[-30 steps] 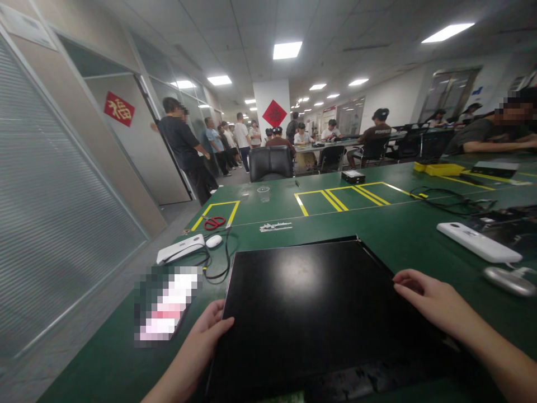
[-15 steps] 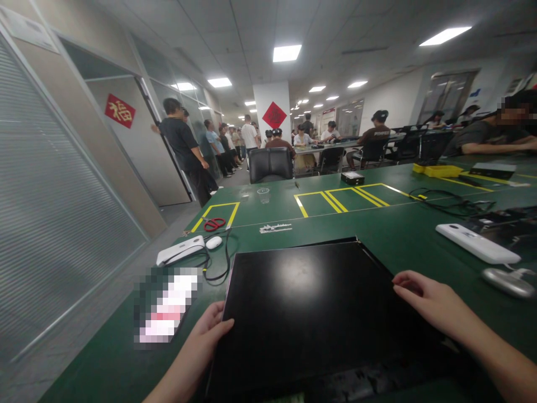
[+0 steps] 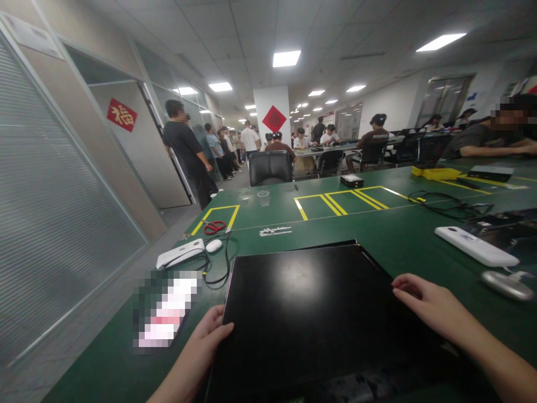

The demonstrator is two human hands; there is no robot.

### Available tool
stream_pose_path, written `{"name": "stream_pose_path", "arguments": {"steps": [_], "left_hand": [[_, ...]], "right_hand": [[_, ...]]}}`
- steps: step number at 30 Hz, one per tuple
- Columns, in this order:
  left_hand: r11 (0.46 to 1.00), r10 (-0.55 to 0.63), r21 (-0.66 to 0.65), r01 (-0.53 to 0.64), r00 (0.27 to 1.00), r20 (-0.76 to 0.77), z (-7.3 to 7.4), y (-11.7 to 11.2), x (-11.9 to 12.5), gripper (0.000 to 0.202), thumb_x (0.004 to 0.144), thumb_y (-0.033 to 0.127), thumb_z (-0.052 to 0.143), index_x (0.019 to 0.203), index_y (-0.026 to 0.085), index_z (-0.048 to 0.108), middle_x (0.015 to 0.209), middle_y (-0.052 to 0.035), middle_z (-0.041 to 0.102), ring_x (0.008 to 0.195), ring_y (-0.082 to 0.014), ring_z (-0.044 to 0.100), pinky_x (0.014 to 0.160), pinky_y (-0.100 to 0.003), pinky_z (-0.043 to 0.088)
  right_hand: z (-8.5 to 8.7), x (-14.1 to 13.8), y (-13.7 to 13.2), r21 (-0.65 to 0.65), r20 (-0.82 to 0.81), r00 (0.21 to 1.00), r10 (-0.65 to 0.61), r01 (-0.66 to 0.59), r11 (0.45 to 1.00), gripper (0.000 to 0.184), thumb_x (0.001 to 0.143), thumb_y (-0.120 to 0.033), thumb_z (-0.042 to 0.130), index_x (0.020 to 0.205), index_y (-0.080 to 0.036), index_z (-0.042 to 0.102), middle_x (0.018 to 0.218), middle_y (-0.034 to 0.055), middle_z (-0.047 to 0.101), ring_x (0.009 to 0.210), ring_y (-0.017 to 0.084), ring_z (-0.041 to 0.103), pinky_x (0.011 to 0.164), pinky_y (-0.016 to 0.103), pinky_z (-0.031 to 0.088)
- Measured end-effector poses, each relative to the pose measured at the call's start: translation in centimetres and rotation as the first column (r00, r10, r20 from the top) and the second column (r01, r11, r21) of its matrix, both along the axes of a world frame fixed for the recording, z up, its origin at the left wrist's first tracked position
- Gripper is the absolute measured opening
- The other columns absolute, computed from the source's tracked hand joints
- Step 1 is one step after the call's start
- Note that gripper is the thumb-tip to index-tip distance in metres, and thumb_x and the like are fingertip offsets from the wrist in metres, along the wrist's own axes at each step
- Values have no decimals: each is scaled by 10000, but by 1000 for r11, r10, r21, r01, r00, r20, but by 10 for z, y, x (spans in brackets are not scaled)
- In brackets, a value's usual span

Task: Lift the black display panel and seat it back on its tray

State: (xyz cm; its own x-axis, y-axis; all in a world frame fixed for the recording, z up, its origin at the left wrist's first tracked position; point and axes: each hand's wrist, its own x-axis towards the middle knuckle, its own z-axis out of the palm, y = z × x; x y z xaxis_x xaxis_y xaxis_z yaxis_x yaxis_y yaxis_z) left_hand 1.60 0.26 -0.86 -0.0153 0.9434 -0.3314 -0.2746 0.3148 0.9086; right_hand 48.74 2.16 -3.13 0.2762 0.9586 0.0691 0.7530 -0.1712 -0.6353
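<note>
Green, smooth-topped worktable [image 3: 327,232] spreads beneath both hands. Between them lies a flat, glossy black rectangular panel [image 3: 302,319]. My left hand [image 3: 212,330] grasps its left edge, thumb on top; my right hand [image 3: 423,299] has curled fingertips at the opposite edge (gripping or merely touching, I cannot tell). Beyond the right hand sits a long white plastic device [image 3: 476,246]; beyond the left, red-handled scissors [image 3: 215,227]. Farthest ahead of both stands a black padded chair [image 3: 271,168].

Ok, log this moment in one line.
left hand: holding black screen by left edge | right hand: at its right edge | nearby: scissors on green table
</note>
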Motion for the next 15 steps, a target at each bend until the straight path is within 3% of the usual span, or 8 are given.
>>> {"name": "stream_pose_path", "arguments": {"steps": [15], "left_hand": [[1000, -5, 8, 4, 999, 46, -5, 3, -2, 408, 624, 266, 912, 965, 220, 694, 1028, -74, 841, 1048, -341, 768, 901, -418, 582]], "right_hand": [[-2, 2, -1, 75, 28, 1000, 7, -9, 997, 287, 747, -534, 552, 812, -309, 717, 838, 34, 805, 796, 270, 742, 705, 382, 546]]}}
